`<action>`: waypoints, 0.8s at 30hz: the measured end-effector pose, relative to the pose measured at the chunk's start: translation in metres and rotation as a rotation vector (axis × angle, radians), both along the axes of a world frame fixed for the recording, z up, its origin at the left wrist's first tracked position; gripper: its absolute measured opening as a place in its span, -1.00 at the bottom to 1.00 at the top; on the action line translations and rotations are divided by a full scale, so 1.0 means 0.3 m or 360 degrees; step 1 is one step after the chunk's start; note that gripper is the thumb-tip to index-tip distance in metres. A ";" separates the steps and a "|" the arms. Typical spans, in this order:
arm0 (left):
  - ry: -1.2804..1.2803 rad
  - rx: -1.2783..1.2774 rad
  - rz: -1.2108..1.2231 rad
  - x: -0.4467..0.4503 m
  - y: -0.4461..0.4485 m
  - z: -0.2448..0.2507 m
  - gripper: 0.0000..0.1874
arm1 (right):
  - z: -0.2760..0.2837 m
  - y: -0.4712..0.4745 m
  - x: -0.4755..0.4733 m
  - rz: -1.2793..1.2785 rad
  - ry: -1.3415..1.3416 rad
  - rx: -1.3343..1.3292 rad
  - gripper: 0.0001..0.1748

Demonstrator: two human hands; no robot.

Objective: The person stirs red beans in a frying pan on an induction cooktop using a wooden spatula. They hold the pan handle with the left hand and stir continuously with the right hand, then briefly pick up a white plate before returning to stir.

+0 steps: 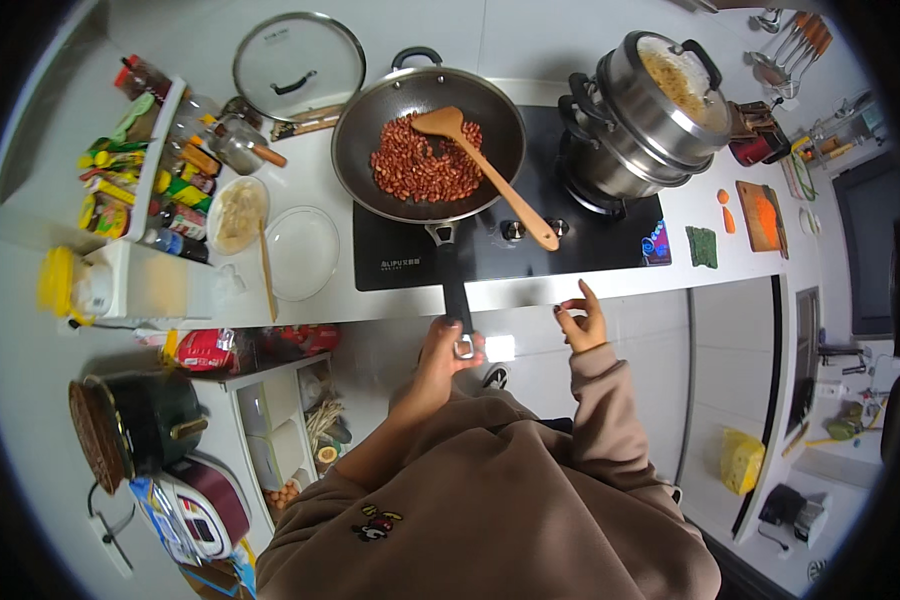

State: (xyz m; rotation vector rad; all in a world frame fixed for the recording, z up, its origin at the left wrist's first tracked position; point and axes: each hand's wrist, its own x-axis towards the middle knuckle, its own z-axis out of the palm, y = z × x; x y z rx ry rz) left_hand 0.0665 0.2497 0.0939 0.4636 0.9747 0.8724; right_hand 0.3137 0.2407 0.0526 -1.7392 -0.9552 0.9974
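My left hand (447,352) grips the end of the black handle (455,289) of a deep wok (352,150) on the black gas hob (397,274). Red-skinned peanuts (412,169) lie over the bottom of the wok. A wooden spatula (499,184) rests with its blade on the peanuts; its handle leans over the wok's right rim, above the hob knobs. Nothing is in my right hand (585,324), which hovers in front of the counter edge with the fingers apart, below the tip of the spatula handle.
A stacked steel steamer (622,142) with a glass lid stands on the right burner. Right of the hob are a green folded cloth-like piece (702,247) and a cutting board (754,229) with chopped orange food and a knife. A plate (302,255), chopsticks (268,277) and a glass lid (300,64) are left.
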 end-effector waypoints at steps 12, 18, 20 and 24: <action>-0.0567 -0.0209 -0.0157 0.033 0.129 -0.011 -0.71 | 0.313 0.393 -0.239 0.0140 -0.1325 0.0382 -0.49; -0.0608 -0.0213 -0.0276 0.015 0.148 -0.008 -0.73 | 0.306 0.454 -0.292 0.0367 -0.1628 0.0015 -0.41; -0.0605 -0.0323 -0.0297 0.009 0.157 0.003 -0.73 | 0.285 0.467 -0.307 0.0408 -0.1754 -0.0079 -0.41; -0.0622 -0.0379 -0.0334 -0.008 0.181 0.014 -0.71 | 0.262 0.494 -0.317 0.0361 -0.1978 -0.0167 -0.57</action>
